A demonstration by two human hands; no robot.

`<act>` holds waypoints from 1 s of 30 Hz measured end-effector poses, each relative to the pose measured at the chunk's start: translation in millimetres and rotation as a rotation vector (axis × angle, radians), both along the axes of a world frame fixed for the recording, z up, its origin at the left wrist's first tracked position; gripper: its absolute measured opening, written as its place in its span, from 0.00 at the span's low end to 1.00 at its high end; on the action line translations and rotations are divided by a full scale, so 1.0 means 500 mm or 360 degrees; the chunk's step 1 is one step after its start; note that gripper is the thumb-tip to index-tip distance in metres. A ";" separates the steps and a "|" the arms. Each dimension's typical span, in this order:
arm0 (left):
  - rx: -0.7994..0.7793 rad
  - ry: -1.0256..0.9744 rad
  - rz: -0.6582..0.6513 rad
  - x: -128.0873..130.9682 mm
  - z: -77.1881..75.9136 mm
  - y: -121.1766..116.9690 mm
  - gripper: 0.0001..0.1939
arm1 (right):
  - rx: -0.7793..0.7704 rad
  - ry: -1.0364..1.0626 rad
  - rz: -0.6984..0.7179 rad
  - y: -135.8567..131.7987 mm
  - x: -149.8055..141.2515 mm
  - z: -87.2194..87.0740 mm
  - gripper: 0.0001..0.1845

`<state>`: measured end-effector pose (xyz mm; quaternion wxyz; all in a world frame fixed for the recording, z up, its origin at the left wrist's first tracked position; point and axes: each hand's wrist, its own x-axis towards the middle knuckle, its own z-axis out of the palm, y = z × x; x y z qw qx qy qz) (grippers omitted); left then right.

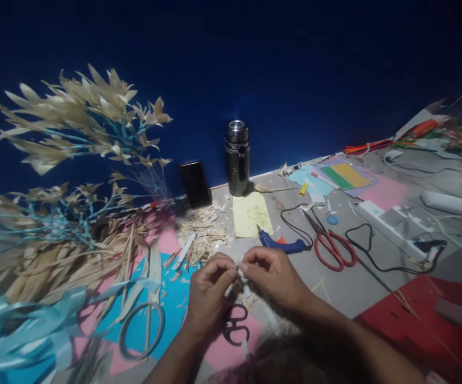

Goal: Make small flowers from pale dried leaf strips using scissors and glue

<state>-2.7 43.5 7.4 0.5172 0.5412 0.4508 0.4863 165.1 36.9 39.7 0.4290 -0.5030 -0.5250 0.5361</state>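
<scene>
My left hand (208, 290) and my right hand (273, 274) meet at the lower middle of the view, fingertips pinched together on a small pale strip (242, 274) held between them. A pair of black-handled scissors (235, 324) lies just under my hands on pink paper. A blue glue gun (281, 244) rests right beyond my right hand, its black cord (290, 224) curling away. Pale leaf scraps (201, 234) are heaped beyond my left hand.
Red scissors (332, 246), a metal flask (237, 157), a dark phone (194, 184) leaning on the blue wall, a yellow sheet (250, 214). Dried-leaf branches with blue stems (82, 122) fill the left, blue ribbon (23, 330) below. Power strip (398, 224) and red stool (426, 314) right.
</scene>
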 end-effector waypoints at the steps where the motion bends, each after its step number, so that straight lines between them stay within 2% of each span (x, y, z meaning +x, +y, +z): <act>1: -0.0070 -0.0070 -0.0005 0.001 -0.003 -0.001 0.08 | -0.0005 0.0005 0.0013 0.000 0.001 0.000 0.08; 7: -0.0440 -0.0538 -0.0034 0.008 -0.026 0.002 0.14 | 0.0015 -0.0055 0.0043 -0.002 0.006 -0.004 0.08; 12: -0.0492 -0.0603 -0.0019 0.010 -0.026 0.002 0.16 | 0.0060 -0.0039 0.0030 0.001 0.004 -0.001 0.09; 17: -0.0372 -0.0442 -0.0038 0.009 -0.012 -0.003 0.16 | 0.0091 -0.0026 0.0003 0.009 -0.002 0.007 0.09; 24: -0.0028 -0.0156 -0.0041 0.003 -0.006 0.002 0.09 | 0.0078 0.0027 -0.0015 0.011 -0.003 -0.001 0.10; 30: 0.0073 -0.0170 -0.0074 0.000 -0.004 0.001 0.07 | -0.0084 0.0250 0.0041 0.015 -0.009 -0.018 0.11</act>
